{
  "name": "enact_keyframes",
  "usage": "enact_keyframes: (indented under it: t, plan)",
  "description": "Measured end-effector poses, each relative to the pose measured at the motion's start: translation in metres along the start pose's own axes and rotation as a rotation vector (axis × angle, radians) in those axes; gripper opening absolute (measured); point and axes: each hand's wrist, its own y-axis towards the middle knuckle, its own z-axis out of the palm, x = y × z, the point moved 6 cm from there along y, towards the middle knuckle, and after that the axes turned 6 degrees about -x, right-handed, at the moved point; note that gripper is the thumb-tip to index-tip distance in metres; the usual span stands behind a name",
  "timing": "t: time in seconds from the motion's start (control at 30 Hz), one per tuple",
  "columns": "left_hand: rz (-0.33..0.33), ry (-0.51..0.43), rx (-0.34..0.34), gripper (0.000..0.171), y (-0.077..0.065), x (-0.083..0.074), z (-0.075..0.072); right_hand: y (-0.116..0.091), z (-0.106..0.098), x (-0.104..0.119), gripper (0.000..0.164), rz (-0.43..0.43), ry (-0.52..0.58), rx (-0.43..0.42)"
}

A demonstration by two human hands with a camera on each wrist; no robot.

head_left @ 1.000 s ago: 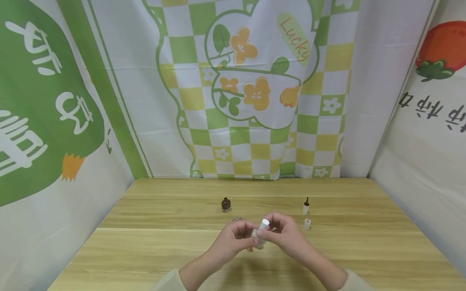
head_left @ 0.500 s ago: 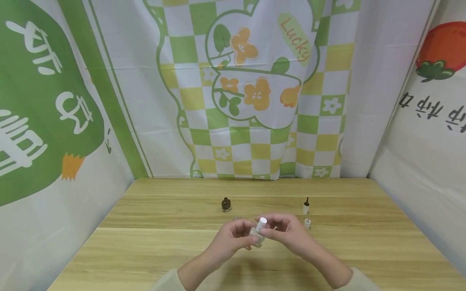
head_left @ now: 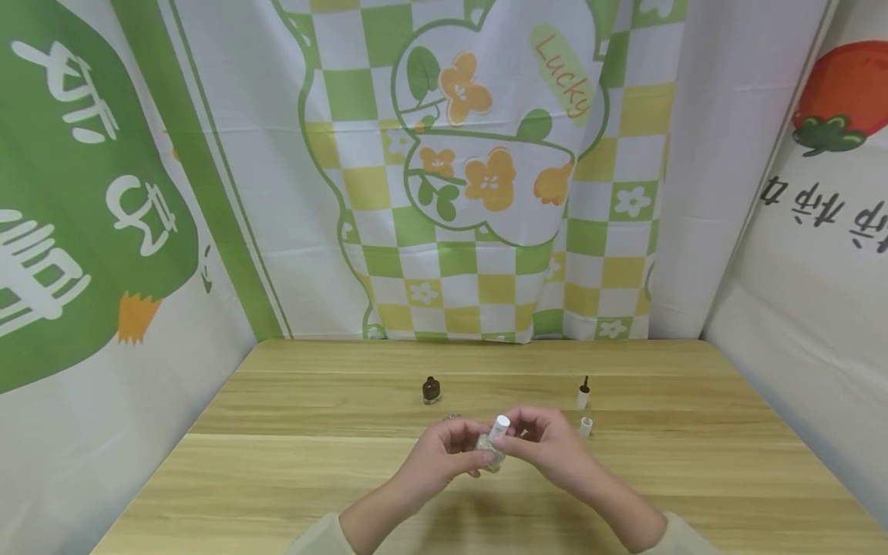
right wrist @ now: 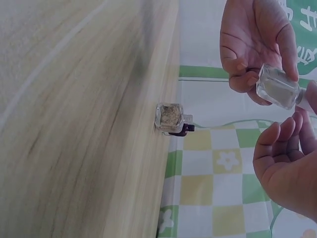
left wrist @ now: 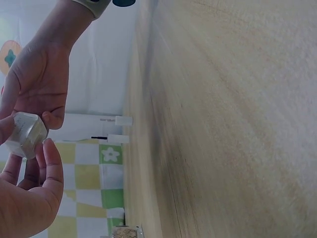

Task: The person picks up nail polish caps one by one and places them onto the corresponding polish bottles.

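Observation:
Over the near middle of the table, my left hand (head_left: 444,455) holds a small glass nail polish bottle (right wrist: 278,88) with pale, whitish contents. The fingers and thumb grip it by its sides. My right hand (head_left: 544,443) pinches the white cap (head_left: 499,427) at the bottle's neck between thumb and fingers. Bottle and cap lean together at a tilt in the head view. The left wrist view shows the bottle's base (left wrist: 27,134) between both hands, with the cap hidden there.
A dark brown polish bottle (head_left: 431,390) stands uncapped farther back. A clear bottle with glittery contents (right wrist: 170,117) stands near it, mostly hidden by my left hand in the head view. At right, a white cap with a black brush (head_left: 583,395) and another white cap (head_left: 586,426) stand on the wooden table (head_left: 312,408).
The held bottle and its cap have shifted slightly left, and my right fingers have changed their grip around the cap. The things on the table stay put.

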Motion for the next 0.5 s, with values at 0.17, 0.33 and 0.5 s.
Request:
enact_keyframes:
  t: [0.17, 0.33, 0.5]
  plan:
    - [0.005, 0.0, 0.017, 0.031, -0.0005, 0.0, 0.0005, 0.0004, 0.0009, -0.0015, 0.021, 0.029, -0.018, -0.046]
    - [0.005, 0.002, 0.009, 0.031, -0.0005, 0.0004, 0.0004, 0.0006, 0.0027, -0.002, 0.021, 0.034, -0.008, -0.08]
    - [0.0, 0.011, 0.003, 0.03, 0.0, 0.0018, 0.0002, -0.0001, 0.0027, -0.0028, 0.02, 0.043, -0.013, -0.091]
